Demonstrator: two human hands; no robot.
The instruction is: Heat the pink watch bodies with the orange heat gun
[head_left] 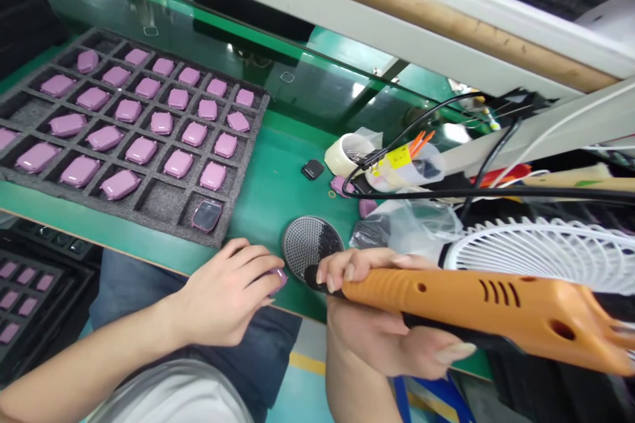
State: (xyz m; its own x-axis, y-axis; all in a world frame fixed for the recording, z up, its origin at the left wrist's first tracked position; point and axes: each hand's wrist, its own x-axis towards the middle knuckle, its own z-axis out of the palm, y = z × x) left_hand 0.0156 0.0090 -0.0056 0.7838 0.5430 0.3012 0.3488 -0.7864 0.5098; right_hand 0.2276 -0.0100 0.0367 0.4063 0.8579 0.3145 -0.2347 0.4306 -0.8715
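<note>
My left hand [231,294] lies at the near edge of the green bench, fingers closed over a small pink case [278,279] pressed to the surface. My right hand [377,317] grips an orange electric screwdriver [476,307], with its black tip next to the pink case. Just behind the tip sits a round black perforated dish [310,246]. A dark foam tray [163,201] at the left holds several pink cases in its cells, one of them lying face up with a clear window [206,215].
A white fan grille [540,251] stands at the right, close above the screwdriver. Behind it lie black cables [446,193], a tape roll [344,153], plastic bags and a small black part [312,169]. A second tray of pink cases [24,284] sits below the bench at the left.
</note>
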